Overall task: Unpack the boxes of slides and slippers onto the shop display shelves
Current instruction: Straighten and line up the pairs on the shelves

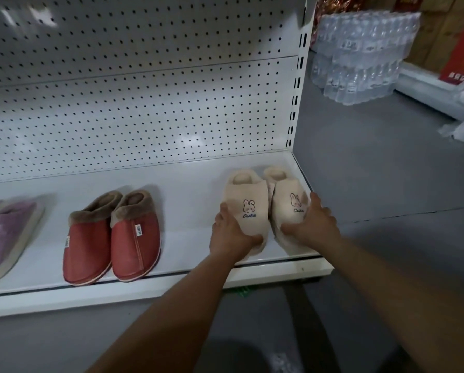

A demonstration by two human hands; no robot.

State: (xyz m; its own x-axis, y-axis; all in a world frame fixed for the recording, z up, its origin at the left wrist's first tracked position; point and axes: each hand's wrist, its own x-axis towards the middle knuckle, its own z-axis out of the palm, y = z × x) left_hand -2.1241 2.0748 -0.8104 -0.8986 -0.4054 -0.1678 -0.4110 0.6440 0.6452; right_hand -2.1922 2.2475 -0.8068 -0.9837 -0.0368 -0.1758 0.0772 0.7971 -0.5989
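With left hand [232, 232] and right hand [313, 224] each gripping a cream slipper [248, 208] toe, the right-hand one could slip off the shelf [171, 281] end.

Open shelf [193, 189] floor between red slippers [112, 238] and cream slippers [266, 208]; upright post [297, 84] hems the right end; purple pair [7, 232], blurred, apparently crowds the left.
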